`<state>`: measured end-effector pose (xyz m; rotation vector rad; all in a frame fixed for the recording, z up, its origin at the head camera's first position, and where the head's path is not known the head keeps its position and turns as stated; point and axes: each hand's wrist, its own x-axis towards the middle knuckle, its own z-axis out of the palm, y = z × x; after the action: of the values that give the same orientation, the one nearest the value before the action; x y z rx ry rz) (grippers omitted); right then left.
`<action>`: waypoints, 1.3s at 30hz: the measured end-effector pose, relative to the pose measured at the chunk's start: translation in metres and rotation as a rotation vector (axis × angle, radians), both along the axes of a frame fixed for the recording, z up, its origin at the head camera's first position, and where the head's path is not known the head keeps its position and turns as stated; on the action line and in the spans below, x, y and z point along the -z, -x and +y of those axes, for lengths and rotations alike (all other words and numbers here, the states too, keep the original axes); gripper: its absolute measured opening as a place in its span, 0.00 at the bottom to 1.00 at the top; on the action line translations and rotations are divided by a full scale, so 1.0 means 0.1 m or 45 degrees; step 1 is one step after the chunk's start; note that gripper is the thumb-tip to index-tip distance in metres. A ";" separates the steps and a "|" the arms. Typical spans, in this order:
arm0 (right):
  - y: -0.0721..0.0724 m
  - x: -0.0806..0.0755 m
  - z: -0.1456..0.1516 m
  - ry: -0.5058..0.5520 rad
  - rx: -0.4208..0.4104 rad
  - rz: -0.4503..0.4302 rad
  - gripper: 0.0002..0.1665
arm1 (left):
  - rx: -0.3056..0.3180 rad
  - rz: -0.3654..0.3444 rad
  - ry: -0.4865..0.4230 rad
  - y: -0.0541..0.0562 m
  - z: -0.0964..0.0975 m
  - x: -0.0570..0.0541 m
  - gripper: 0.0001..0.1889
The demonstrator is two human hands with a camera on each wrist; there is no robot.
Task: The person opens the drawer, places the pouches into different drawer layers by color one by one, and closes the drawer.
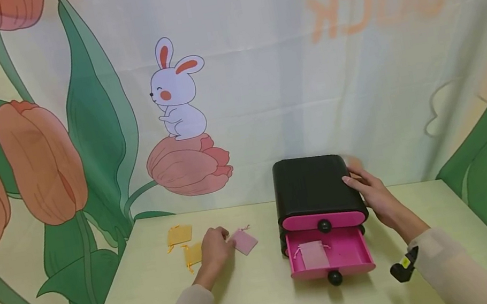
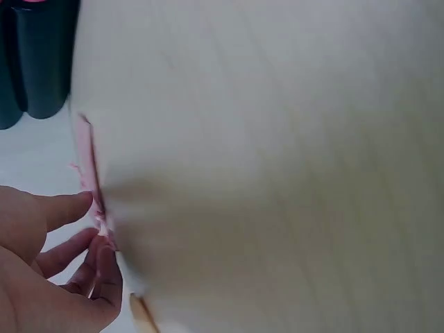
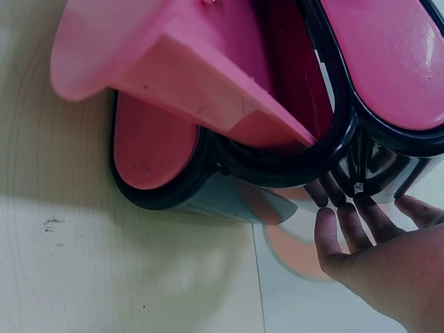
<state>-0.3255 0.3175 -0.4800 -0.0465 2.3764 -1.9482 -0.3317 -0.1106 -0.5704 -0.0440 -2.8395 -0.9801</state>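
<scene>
My left hand is at a small pink drawstring pouch lying on the table, its thumb tip touching the pouch's edge. A gap shows between thumb and fingers in the left wrist view, with the pouch seen nearly edge-on. My right hand rests against the right side of a black drawer box with pink fronts; its fingers are spread and nearly straight. The box's middle drawer is pulled out. Inside it, a pale pink pouch lies at the left.
Two yellow drawstring pouches, one farther back and one nearer, lie left of my left hand, the nearer partly behind it. A printed curtain hangs behind the table. Black round knobs stick out from the drawers.
</scene>
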 end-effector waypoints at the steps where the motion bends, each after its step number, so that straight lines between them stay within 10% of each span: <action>1: 0.00 0.00 0.00 0.000 0.000 -0.003 0.49 | -0.004 0.001 -0.004 0.01 -0.01 0.02 0.09; 10: 0.00 0.00 -0.01 -0.012 -0.001 -0.004 0.49 | 0.147 0.047 -0.103 -0.03 -0.03 -0.07 0.05; 26: 0.02 -0.02 0.00 0.000 -0.008 0.007 0.48 | 0.741 0.134 -0.159 -0.69 0.36 -1.18 0.04; 39: 0.00 0.01 0.00 0.011 0.004 0.023 0.47 | 0.717 0.320 -0.118 -0.95 1.43 -1.16 0.05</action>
<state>-0.3259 0.3175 -0.4807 -0.0615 2.3803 -1.9681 -0.2368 0.0321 -0.4548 -0.9268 -2.5832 -1.0983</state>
